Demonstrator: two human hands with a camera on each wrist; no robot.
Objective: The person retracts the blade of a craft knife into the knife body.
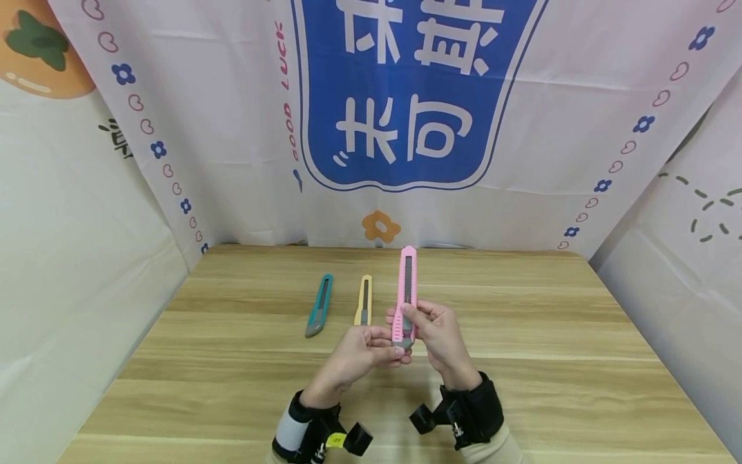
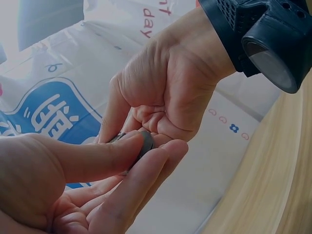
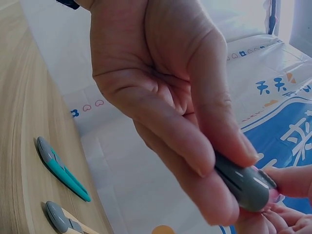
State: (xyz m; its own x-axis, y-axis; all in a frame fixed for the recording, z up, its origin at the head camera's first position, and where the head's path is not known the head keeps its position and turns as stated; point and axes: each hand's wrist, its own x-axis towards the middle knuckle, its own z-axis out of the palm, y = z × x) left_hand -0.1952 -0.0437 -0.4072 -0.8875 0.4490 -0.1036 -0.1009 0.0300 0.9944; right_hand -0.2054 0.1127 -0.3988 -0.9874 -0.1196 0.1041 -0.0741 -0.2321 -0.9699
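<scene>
Both hands hold a pink utility knife (image 1: 408,274) upright above the table, its tip pointing away. My left hand (image 1: 351,358) pinches the grey end (image 2: 146,144) between thumb and fingers. Higher up, my right hand (image 1: 439,332) grips the pink body, its thumb lying over the slider area. No blade shows beyond the tip. A yellow utility knife (image 1: 364,298) lies on the table just behind the left hand, which covers its lower end. Left of it is a teal utility knife (image 1: 319,307), slightly slanted; the right wrist view shows both lying knives, the teal one (image 3: 68,175) fully.
The wooden table (image 1: 203,380) carries the two lying knives left of the hands. A printed white cloth (image 1: 243,161) hangs along the back edge, with more white cloth at both sides. Black camera straps (image 1: 472,412) sit on both wrists.
</scene>
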